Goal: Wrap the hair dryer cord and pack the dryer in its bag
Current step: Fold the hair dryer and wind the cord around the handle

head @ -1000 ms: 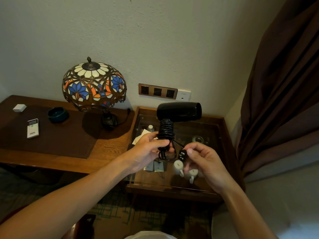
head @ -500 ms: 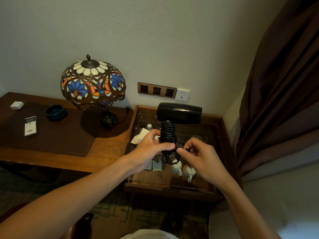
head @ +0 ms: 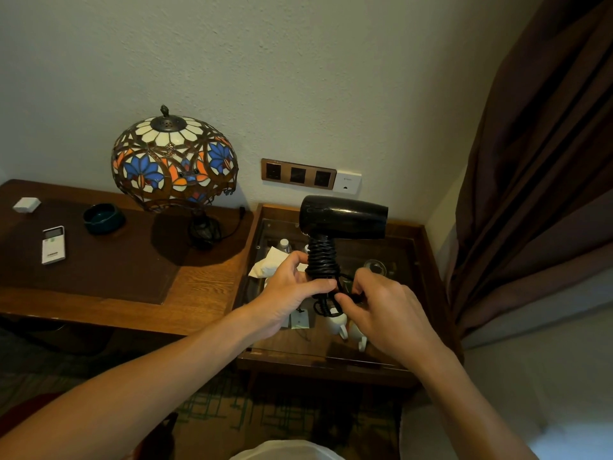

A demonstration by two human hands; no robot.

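A black hair dryer (head: 343,215) is held upright above the glass-topped side table (head: 428,260), barrel pointing right. Its black cord (head: 322,258) is coiled tightly round the handle. My left hand (head: 288,293) grips the lower handle over the coils. My right hand (head: 381,305) pinches the cord's end and plug at the handle's base; the plug is mostly hidden by my fingers. A short loop of cord hangs below. A white cloth (head: 270,265), possibly the bag, lies under the glass; I cannot tell.
A stained-glass lamp (head: 174,167) stands on the wooden desk (head: 199,287) at left, with a remote (head: 53,244), a dark bowl (head: 103,218) and a small white box (head: 26,204). Wall sockets (head: 298,174) sit behind. White cups (head: 338,322) lie under the glass. A brown curtain (head: 537,161) hangs at right.
My right hand has moved left with the plug, from a little way off to right against the handle's base. The loose cord has shortened. The dryer has stayed upright in my left hand.
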